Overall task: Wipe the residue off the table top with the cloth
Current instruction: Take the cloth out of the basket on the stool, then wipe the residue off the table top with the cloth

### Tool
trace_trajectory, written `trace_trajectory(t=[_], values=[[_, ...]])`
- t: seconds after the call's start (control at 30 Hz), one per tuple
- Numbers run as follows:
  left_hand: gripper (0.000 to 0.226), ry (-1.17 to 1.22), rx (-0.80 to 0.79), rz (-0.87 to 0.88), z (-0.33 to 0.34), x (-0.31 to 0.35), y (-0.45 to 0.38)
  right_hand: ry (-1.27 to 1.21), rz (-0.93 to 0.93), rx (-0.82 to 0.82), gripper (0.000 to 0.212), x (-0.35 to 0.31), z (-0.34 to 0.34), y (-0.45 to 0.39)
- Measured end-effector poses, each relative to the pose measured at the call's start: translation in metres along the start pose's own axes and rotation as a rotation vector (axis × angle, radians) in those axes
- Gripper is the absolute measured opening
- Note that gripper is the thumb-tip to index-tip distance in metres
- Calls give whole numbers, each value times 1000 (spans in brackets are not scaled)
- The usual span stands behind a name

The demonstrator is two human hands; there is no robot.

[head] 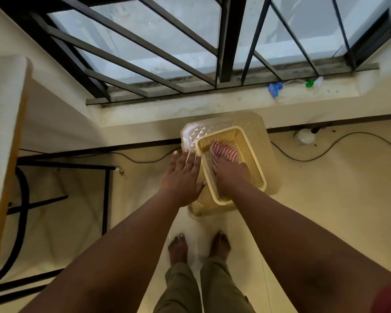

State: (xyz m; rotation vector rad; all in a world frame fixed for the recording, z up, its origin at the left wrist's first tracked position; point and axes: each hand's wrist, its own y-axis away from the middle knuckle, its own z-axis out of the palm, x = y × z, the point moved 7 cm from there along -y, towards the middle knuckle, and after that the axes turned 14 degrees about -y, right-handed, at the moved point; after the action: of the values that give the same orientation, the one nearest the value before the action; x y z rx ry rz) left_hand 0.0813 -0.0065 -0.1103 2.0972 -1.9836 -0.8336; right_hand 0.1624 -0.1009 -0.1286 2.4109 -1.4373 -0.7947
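A red-and-white striped cloth [224, 151] lies crumpled inside a yellow perforated basket [251, 163]. The basket sits on a translucent plastic stool [268, 141] below the window. My right hand [230, 171] reaches into the basket and its fingers grip the near end of the cloth. My left hand [182, 177] hovers flat with straight fingers just left of the basket, over the stool's left edge; whether it touches the rim I cannot tell. The table top [4, 114] is a pale slab at the far left edge of the view.
A clear plastic tray [187, 134] lies under the basket's far left corner. Black table legs [105, 195] stand left of the stool. A cable [325, 152] runs along the floor by the wall. My bare feet [199, 247] stand on pale tiles. Barred window [226, 39] ahead.
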Motion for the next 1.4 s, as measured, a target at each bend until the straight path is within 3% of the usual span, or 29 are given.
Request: trace_trajectory(t=[0.1,0.27,0.4,0.63,0.87,1.0,1.1,1.2,1.33,1.4], values=[[75,-30,30,1,-11,-6,17,-170,162,-118,34,9,-8,9],[75,-83,93,39,-35,-13,51,-217,132,-102,34,-6,-41,27],[74,-129,138,94,-52,-23,85,-118,80,-57,23,-33,-71,46],[71,-88,226,-36,-76,-78,179,153,0,-132,27,-119,-96,108],[74,-38,287,-235,-48,-155,318,111,-254,-291,32,-263,-67,209],[74,78,277,-478,2,-215,423,-19,-427,-297,25,-341,-47,277],[71,193,157,-716,63,-256,499,-60,-624,-202,23,-395,-29,329],[65,288,29,-883,127,-269,558,72,-861,-102,20,-438,11,381],[57,369,-25,-973,177,-259,602,337,-1054,-208,41,-448,113,426],[56,399,-23,-979,188,-254,609,509,-1173,-238,40,-438,152,439]])
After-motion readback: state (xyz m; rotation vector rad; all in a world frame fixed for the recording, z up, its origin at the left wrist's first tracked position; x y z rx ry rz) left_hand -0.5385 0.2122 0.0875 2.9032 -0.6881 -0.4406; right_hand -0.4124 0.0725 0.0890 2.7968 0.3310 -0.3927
